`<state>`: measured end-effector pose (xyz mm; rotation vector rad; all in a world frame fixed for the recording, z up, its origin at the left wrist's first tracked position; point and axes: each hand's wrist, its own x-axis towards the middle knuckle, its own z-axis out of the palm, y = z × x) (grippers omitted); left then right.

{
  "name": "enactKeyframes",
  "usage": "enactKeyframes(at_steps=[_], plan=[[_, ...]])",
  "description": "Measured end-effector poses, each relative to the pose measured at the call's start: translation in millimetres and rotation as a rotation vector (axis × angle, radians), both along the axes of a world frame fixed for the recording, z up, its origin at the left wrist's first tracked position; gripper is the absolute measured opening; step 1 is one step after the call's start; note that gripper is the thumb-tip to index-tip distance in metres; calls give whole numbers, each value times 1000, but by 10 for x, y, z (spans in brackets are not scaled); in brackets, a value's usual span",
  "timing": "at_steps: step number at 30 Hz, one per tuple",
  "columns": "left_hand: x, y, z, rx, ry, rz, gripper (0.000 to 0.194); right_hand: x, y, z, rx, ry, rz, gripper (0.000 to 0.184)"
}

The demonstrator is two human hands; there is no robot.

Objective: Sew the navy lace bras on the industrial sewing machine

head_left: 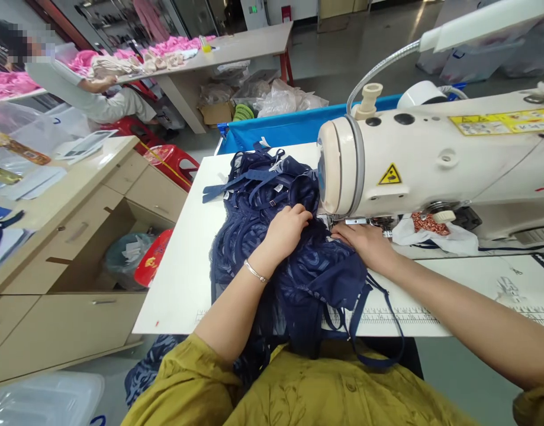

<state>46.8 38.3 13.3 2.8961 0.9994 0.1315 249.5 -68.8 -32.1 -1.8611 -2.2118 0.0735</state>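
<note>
A heap of navy lace bras (254,231) with straps covers the white sewing table and hangs over its front edge. My left hand (289,228), with a silver bangle at its wrist, has its fingers curled into the navy cloth left of the needle area. Close beside the presser foot, my right hand (358,239) grips the edge of a navy bra (343,281); its fingertips are partly hidden by the machine. A loose strap (393,322) loops over the front edge. The white sewing machine (414,160) stands above my right hand.
A ruler strip (414,316) runs along the front of the table. A blue cloth trough (289,124) lies behind it. At left stand a drawer desk (76,225) and red stools (174,163). A seated person (76,89) works at a far table with pink cloth.
</note>
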Motion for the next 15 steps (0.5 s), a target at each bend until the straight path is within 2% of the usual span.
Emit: enactKeyframes(at_steps=[2,5,8,12,15], plan=[[-31,-67,41,17,-43,-8,24,7,-23,3,23,1,9,32],[-76,-158,103,-40,-96,-117,26,22,-52,0,34,16,-4,30],[-122,-223,147,-105,-2,-199,28,28,-60,0,9,13,-16,31],[-126,-273,166,-115,147,-151,35,22,-46,22,-25,7,-6,34],[-110,-295,163,-114,174,-130,37,6,-46,46,-32,-3,-25,32]])
